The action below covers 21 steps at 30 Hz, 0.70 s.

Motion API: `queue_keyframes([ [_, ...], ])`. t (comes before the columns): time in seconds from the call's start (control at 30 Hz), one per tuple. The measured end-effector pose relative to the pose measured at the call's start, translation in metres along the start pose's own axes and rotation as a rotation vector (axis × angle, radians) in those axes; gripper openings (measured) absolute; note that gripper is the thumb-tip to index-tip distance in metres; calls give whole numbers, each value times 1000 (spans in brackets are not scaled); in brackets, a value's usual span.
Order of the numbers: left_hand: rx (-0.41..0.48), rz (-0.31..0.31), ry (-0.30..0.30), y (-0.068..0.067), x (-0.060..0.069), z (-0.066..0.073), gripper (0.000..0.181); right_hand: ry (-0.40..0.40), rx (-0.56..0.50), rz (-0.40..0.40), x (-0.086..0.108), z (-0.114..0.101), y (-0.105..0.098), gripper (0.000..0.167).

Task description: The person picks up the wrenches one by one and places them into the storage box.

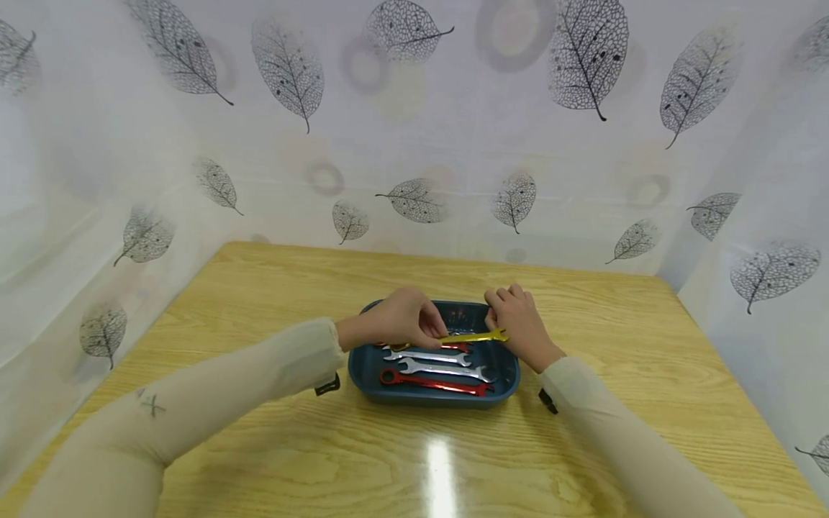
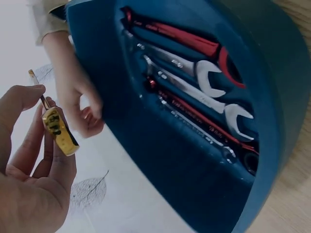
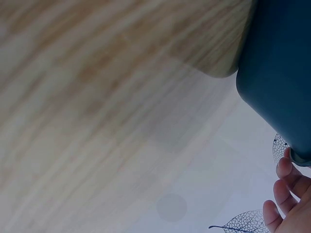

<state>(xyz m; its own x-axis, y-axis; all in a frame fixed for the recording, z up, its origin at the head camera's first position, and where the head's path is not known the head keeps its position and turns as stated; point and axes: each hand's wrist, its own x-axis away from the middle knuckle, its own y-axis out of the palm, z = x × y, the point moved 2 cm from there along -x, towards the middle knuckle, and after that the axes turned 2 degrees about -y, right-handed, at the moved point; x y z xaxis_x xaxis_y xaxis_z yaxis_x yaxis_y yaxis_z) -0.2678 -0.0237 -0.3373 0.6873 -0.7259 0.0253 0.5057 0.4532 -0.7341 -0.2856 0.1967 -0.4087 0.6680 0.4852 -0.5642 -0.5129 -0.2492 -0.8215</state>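
Observation:
My left hand point(image 1: 404, 318) pinches a gold wrench point(image 1: 476, 337) between thumb and fingers, above the dark blue bin point(image 1: 427, 400). The left wrist view shows the wrench point(image 2: 59, 131) end-on, clear of the bin. At the bin's back right corner, my right hand point(image 1: 521, 327) grips the rim with bent fingers; the right wrist view catches these fingers point(image 3: 286, 190) at the edge. Inside lie a red ratchet wrench point(image 1: 434, 383), two silver open-end wrenches, the larger one point(image 1: 447, 370) beside the red one, and behind them another red wrench point(image 2: 194, 114) and a thin silver wrench point(image 2: 194, 128).
The bin stands on a wood-grain table point(image 1: 291, 446). A white curtain with leaf prints point(image 1: 414, 144) hangs behind the table and along its sides. Black strap clips point(image 1: 327, 385) show beneath both sleeves.

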Motion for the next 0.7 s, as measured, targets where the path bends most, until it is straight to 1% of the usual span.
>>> queue_keyframes([
  [0.13, 4, -39, 1, 3, -2, -1, 7, -2, 15, -1, 0, 0, -1, 17],
  [0.3, -10, -67, 1, 6, -7, -7, 6, 17, 33, -22, -1, 0, -1, 14],
  [0.4, -40, -83, -6, 8, -10, -10, 6, 28, 34, -32, -1, 0, 0, 12],
  [0.53, -77, -103, -34, 11, -16, -15, 6, 37, 36, -38, -1, 0, 1, 10],
  [0.7, -124, -112, -54, 15, -24, -20, 4, 36, 48, -38, -1, 0, 1, 11],
])
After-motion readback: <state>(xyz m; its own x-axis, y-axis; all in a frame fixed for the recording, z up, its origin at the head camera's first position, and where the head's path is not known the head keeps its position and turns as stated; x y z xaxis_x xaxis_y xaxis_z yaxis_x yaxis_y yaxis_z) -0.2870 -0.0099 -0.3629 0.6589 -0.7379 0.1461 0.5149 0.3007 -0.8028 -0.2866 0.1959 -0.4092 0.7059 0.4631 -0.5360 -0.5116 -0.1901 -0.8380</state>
